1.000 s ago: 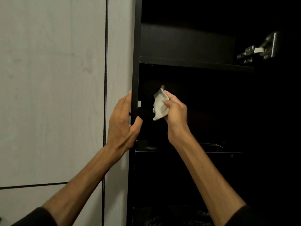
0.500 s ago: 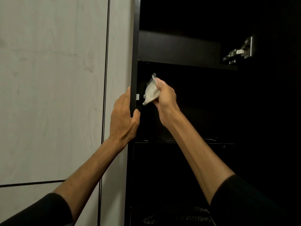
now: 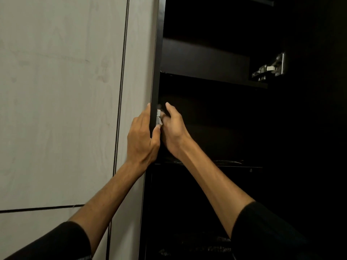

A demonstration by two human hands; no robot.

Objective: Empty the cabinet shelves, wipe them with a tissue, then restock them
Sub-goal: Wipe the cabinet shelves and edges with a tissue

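Left hand (image 3: 143, 136): at frame centre, we grip the dark cabinet edge (image 3: 155, 87), fingers outside, thumb wrapped inside.
Right hand (image 3: 173, 128): just right of that edge, we reach into the dark cabinet; whether it grips anything we cannot tell.
Tissue (image 3: 159, 117): only a pale sliver shows between our hands; we cannot tell if it is tissue.
Hinge (image 3: 270, 68): metal, upper right.

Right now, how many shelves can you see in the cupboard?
3: a top shelf at the frame's upper edge, a middle shelf, and a lower shelf. The dark may hide more.
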